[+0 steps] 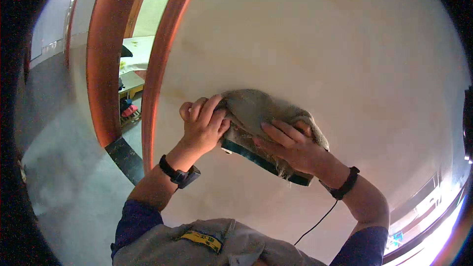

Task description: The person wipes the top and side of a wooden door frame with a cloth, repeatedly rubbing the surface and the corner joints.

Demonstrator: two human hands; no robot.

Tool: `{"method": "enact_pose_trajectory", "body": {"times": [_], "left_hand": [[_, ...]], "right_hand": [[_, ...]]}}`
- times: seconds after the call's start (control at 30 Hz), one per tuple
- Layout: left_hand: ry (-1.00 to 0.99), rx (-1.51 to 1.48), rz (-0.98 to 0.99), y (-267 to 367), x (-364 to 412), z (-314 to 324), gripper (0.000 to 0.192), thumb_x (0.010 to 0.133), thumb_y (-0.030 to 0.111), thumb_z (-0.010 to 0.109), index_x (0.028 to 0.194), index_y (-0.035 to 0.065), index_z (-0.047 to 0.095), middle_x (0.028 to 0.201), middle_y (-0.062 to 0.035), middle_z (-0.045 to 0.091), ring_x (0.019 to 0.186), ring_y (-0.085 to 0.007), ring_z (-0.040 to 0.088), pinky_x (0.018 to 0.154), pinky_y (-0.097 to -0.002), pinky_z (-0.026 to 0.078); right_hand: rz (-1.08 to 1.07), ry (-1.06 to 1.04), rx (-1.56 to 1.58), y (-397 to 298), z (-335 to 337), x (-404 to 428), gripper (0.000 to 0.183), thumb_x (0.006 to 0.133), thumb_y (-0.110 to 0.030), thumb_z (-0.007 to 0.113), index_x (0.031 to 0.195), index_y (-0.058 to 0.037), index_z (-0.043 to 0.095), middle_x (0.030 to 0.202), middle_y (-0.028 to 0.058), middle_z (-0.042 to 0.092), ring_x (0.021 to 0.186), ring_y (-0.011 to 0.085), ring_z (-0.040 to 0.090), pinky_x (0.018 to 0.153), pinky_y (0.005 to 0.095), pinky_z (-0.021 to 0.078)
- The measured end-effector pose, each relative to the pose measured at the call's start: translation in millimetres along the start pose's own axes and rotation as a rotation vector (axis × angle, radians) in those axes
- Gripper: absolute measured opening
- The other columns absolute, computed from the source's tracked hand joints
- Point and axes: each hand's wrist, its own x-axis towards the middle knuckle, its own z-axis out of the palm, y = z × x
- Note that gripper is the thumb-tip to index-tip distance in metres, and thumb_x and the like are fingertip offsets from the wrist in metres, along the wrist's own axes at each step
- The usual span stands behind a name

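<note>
A grey-brown cloth (251, 109) lies bunched over an object with a dark green edge strip (258, 159), in front of a pale wall. What the covered object is, I cannot tell. My left hand (203, 122) grips the cloth at its left end, fingers curled over the upper edge. My right hand (293, 146) holds the cloth's right part, its fingers spread across the folds. Loose fibres hang from the lower edge near the right hand. Each wrist wears a black strap, and the left one carries a small dark device (188, 177).
The pale wall (314, 44) fills most of the view. At left, a reddish-brown door frame (160, 62) borders a doorway with a dark threshold (127, 160). Beyond it are a patterned bed sheet (138, 50) and a low bench (131, 81). A thin black cable (316, 223) hangs by the right wrist.
</note>
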Motion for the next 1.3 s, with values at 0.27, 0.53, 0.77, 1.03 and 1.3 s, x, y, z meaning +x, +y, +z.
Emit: {"method": "enact_pose_trajectory", "body": {"times": [0.27,0.53,0.77,1.03,1.3], "left_hand": [[-0.006,0.035,0.176,-26,36,-12,0.023,0.073,0.01,0.055,0.096,0.0124,0.056,0.103,-0.0073,0.053,0.081,-0.0205,0.05,0.072,-0.0362,0.031],[-0.016,0.172,0.433,-47,106,-32,0.028,0.078,0.012,0.052,0.105,0.0161,0.058,0.108,-0.0065,0.052,0.092,-0.0216,0.051,0.074,-0.0369,0.035],[-0.004,0.277,0.469,-63,195,-64,0.03,0.077,0.008,0.054,0.106,0.0131,0.062,0.112,-0.0094,0.052,0.102,-0.0271,0.051,0.08,-0.0412,0.044],[0.058,0.2,0.319,12,250,-44,0.042,0.079,0.004,0.054,0.121,0.0068,0.052,0.098,-0.0105,0.058,0.096,-0.0289,0.052,0.083,-0.0397,0.045],[0.287,-0.025,0.438,161,264,-18,0.04,0.075,0.01,0.061,0.112,0.0006,0.051,0.115,-0.0156,0.056,0.108,-0.0329,0.05,0.088,-0.0431,0.042]], "right_hand": [[0.089,-0.036,-0.259,12,-17,44,0.056,0.08,-0.022,0.05,0.136,-0.0189,0.04,0.135,0.0037,0.04,0.128,0.0175,0.032,0.095,0.0428,0.0266],[0.227,0.023,-0.104,34,-47,46,0.059,0.083,-0.024,0.051,0.138,-0.0142,0.034,0.137,0.0075,0.038,0.131,0.0205,0.029,0.108,0.0472,0.0177],[0.312,0.195,-0.292,41,-66,83,0.061,0.082,-0.024,0.052,0.137,-0.0046,0.032,0.136,0.0131,0.039,0.13,0.0259,0.033,0.111,0.0403,0.0191],[0.364,0.414,-0.237,93,-110,25,0.045,0.079,-0.01,0.051,0.124,-0.0083,0.049,0.126,0.0104,0.049,0.123,0.0249,0.043,0.101,0.0385,0.0384],[0.461,0.459,-0.323,114,-147,-129,0.044,0.079,-0.013,0.052,0.123,-0.0122,0.051,0.13,0.0085,0.047,0.124,0.026,0.042,0.104,0.0408,0.0339]]}}
